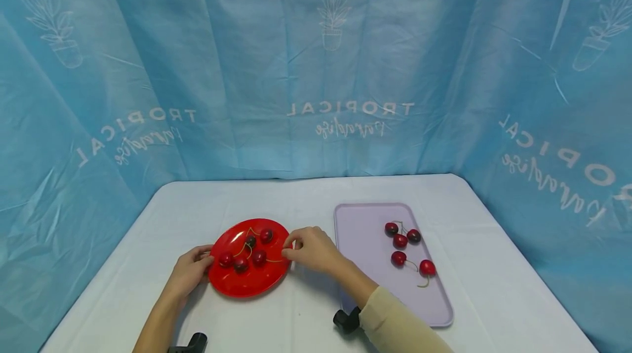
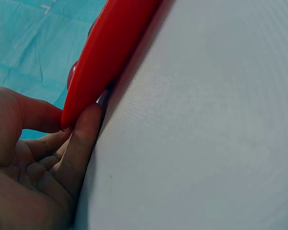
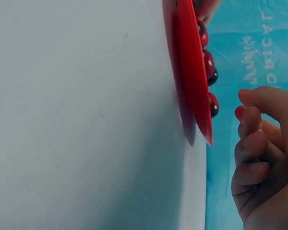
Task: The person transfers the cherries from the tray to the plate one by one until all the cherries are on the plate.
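Note:
My left hand (image 1: 191,269) pinches the left rim of a red plate (image 1: 247,289), thumb on top and fingers beneath, as the left wrist view shows. Several dark red cherries (image 1: 259,257) with stems lie on the plate. Over its right edge is my right hand (image 1: 315,250), its thumb and index finger bent toward each other beside the stem end of one cherry. In the right wrist view, a small gap shows between the fingertips (image 3: 243,96), with nothing visible in it; the other fingers are loosely curled. That view shows the plate (image 3: 194,72) edge-on.
A pale purple tray (image 1: 365,243) sits to the right, holding several cherries (image 1: 400,241) on its right half. White cloth (image 1: 276,320) covers the table. Blue curtains (image 1: 237,67) with printed plants and lettering enclose it at the back and sides.

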A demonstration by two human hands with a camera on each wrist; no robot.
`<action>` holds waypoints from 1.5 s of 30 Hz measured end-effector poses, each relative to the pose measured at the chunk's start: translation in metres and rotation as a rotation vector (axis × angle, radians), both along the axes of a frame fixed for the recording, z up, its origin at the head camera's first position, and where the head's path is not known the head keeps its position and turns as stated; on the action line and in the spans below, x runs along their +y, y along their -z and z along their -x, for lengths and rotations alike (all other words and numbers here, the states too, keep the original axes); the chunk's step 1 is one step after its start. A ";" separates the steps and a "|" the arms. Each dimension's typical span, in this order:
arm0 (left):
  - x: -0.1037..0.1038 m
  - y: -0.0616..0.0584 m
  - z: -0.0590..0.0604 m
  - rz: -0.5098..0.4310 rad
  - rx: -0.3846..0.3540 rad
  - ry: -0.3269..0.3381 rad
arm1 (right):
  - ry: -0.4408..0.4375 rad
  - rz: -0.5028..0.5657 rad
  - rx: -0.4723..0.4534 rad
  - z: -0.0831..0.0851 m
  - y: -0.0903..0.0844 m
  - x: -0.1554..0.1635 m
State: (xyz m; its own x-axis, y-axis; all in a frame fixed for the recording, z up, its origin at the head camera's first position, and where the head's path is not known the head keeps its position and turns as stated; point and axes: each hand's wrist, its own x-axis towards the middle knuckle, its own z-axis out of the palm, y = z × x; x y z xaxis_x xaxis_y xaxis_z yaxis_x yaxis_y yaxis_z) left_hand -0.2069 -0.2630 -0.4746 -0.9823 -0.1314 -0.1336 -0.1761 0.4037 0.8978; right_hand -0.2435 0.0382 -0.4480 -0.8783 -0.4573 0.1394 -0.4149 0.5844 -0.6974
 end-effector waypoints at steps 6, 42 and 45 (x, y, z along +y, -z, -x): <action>0.001 0.000 -0.001 -0.002 -0.009 -0.001 | 0.000 0.017 0.003 0.000 -0.002 0.012; 0.001 -0.002 0.000 -0.001 -0.014 -0.003 | 0.074 0.027 -0.002 -0.005 -0.018 0.071; 0.001 -0.002 0.000 0.007 -0.011 -0.002 | 0.092 0.024 -0.015 -0.006 -0.018 0.076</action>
State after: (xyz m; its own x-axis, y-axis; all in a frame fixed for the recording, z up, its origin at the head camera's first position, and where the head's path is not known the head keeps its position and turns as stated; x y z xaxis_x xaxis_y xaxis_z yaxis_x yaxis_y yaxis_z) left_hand -0.2072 -0.2623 -0.4728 -0.9806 -0.1342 -0.1432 -0.1865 0.4098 0.8929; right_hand -0.2371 0.1143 -0.4301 -0.9186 -0.3709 0.1362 -0.3497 0.6027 -0.7172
